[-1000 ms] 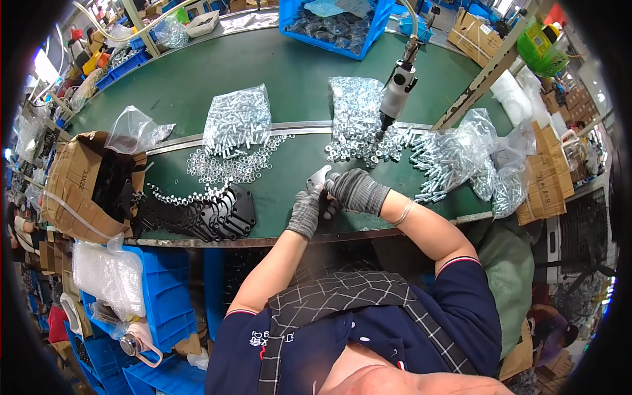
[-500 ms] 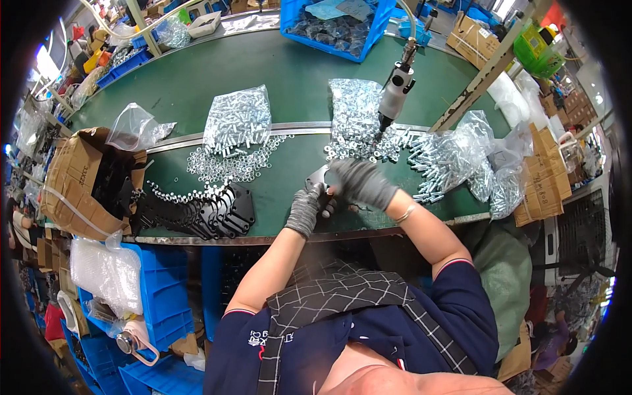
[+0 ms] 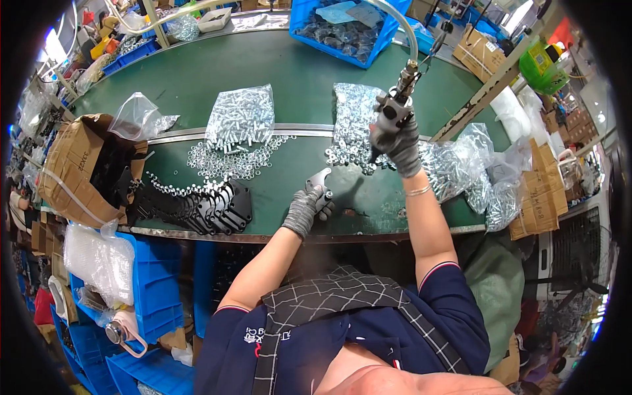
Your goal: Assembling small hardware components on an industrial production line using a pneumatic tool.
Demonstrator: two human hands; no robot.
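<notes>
My left hand (image 3: 303,210), in a grey knitted glove, is closed around a small silver metal bracket (image 3: 320,178) just above the green worktop. The bracket's flat upper end sticks out past the fingers, and the fingers hide its lower part. Farther right and higher, my right hand (image 3: 399,143), gloved alike, wraps around a hanging air screwdriver (image 3: 405,87). Its hose runs up from the top, and its dark tip points down to the left, apart from the bracket. Behind the tool lies a clear bag of small metal parts (image 3: 355,112), with loose nuts (image 3: 345,157) spilling from its near end.
At the left, black metal brackets (image 3: 210,207) lie in an overlapping row beside an open cardboard box (image 3: 79,174). A bag of metal sleeves (image 3: 242,115) and loose washers (image 3: 234,161) lie mid-left. Bagged bolts (image 3: 444,164) are at right; a blue crate (image 3: 332,49) stands behind.
My right hand has left the bracket beside my left hand, moved up and right, and taken hold of the hanging air screwdriver. My left hand still holds the bracket in about the same place.
</notes>
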